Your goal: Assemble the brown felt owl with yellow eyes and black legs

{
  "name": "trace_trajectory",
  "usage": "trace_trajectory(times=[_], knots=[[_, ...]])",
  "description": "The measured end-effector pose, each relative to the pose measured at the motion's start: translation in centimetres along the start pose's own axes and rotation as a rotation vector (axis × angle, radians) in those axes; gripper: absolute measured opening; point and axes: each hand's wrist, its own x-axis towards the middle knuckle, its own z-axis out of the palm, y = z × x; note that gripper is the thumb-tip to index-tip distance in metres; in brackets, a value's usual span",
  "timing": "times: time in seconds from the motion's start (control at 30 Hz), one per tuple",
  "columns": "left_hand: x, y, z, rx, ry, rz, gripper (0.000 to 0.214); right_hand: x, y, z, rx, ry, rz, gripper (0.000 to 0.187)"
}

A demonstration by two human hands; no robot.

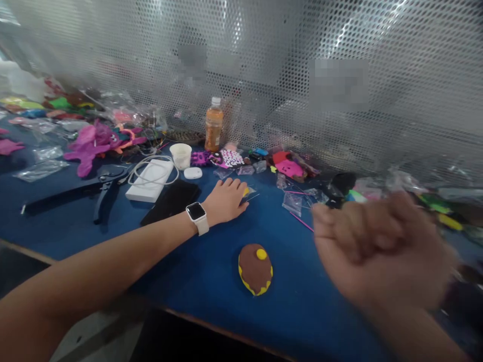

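Observation:
My left hand point(225, 200), with a white smartwatch point(197, 216) on the wrist, rests on the blue table point(211, 271). Its fingers are curled over a small clear bag with a bit of yellow clay point(246, 191) inside. My right hand point(377, 246) is raised close to the camera at the right, blurred, with the fingers curled into a loose fist; nothing shows in it. Between the hands, near the front edge, lies an oval clay piece point(255, 269), brown on a yellow base with a yellow dot on top.
A black phone point(171, 201), a white box with a cable point(150, 178), a white cup point(181, 155), an orange drink bottle point(214, 124) and black pliers point(105, 193) lie at the left. Purple and pink clay figures point(94, 143), small bags and a pink stick point(302, 222) litter the back. A perforated metal screen point(339, 75) stands behind.

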Motion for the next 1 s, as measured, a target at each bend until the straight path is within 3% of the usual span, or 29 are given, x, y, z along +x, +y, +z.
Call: trace_trajectory(times=[0.1, 0.2, 0.37, 0.5, 0.6, 0.7, 0.83, 1.0], knots=[[0.0, 0.1, 0.0, 0.022, 0.007, -0.004, 0.043, 0.0, 0.8, 0.3, 0.203, 0.078, 0.111, 0.059], [0.0, 0.3, 0.1, 0.049, 0.007, -0.011, 0.032, 0.2, 1.7, 0.2, 0.267, 0.109, 0.204, 0.060], [0.0, 0.2, 0.6, 0.086, 0.019, 0.015, 0.025, 0.1, 2.2, -0.9, 0.284, 0.102, 0.214, 0.056], [0.1, 0.5, 0.5, 0.113, 0.028, 0.063, 0.026, 0.3, 3.2, -1.3, 0.182, 0.072, 0.193, 0.049], [0.1, 1.0, -0.1, 0.113, 0.044, 0.120, 0.026, 0.8, 5.2, -1.5, 0.049, 0.145, 0.163, 0.047], [0.0, 1.5, -0.9, 0.066, 0.069, 0.213, 0.027, 1.1, 7.5, -1.9, -0.084, 0.123, 0.077, 0.050], [-0.4, 1.8, -1.3, -0.041, 0.068, 0.303, 0.030, 1.4, 9.1, -2.6, -0.270, 0.053, -0.062, 0.031], [-0.6, 2.0, -1.1, -0.137, 0.089, 0.284, 0.029, 1.7, 9.8, -3.6, -0.386, 0.037, -0.078, 0.008]])
